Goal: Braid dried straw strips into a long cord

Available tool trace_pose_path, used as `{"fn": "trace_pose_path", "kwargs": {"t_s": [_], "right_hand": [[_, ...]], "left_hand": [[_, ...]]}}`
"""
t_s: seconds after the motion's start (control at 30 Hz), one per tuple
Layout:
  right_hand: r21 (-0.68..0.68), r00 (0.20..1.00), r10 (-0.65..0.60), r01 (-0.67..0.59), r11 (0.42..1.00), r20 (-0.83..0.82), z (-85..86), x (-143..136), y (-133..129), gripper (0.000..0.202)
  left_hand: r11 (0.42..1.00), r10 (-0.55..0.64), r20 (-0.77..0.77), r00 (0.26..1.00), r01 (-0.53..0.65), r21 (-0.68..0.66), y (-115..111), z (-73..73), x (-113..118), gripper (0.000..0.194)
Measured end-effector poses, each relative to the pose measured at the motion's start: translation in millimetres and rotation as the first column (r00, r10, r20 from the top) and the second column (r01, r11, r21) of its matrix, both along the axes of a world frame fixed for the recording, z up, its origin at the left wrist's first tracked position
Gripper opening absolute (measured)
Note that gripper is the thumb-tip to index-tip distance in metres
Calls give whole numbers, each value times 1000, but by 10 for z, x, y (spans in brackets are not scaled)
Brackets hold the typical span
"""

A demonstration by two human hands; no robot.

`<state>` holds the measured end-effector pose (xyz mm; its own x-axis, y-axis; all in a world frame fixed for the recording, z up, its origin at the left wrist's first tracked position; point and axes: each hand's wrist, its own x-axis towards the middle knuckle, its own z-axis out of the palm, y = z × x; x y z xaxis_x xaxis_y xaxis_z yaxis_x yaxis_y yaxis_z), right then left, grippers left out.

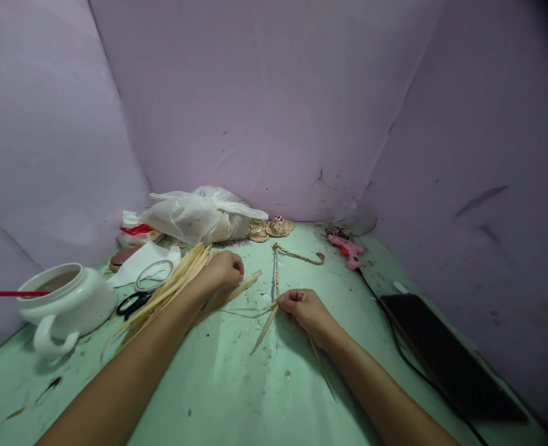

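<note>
My right hand pinches the lower end of a thin straw braid on the table. From the pinch, loose straw strands fan out to the left and downward. The braid's far end bends right into a twisted, hooked length. My left hand rests over a bundle of pale dry straw strips, fingers curled in. What those fingers hold, if anything, is hidden. One strip sticks out to the right beneath this hand.
Left of the bundle are black-handled scissors, a tape roll and a white pot. Behind lie a plastic bag and small woven straw hats. A pink glue gun, its cord and a dark tablet-like slab lie right.
</note>
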<state>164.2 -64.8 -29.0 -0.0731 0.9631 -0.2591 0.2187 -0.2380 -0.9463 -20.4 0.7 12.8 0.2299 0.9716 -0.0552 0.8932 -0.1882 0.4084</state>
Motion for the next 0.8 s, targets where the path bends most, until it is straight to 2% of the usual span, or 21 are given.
{"fn": "trace_pose_path", "kwargs": {"t_s": [0.07,0.27,0.47,0.63,0.8], "right_hand": [[4,1000,5,-5,1000,4,2,2,-3,15],[12,1000,9,-9,1000,5,-9,7,14,16],[25,1000,12,-12,1000,1,-31,15,23,17],[17,1000,3,-3,1000,-5,-30,10,19,15],[30,1000,0,1,1000,-1,-51,12,34,15]], "left_hand": [[999,-33,-9,999,33,-18,-39,-57,61,16],[998,56,-108,993,-53,30,-86,-185,131,16],[998,52,-72,996,-49,42,61,-227,26,17],[985,91,7,996,-91,148,182,-250,-72,23],[977,151,-69,986,-138,163,138,-234,-46,24]]}}
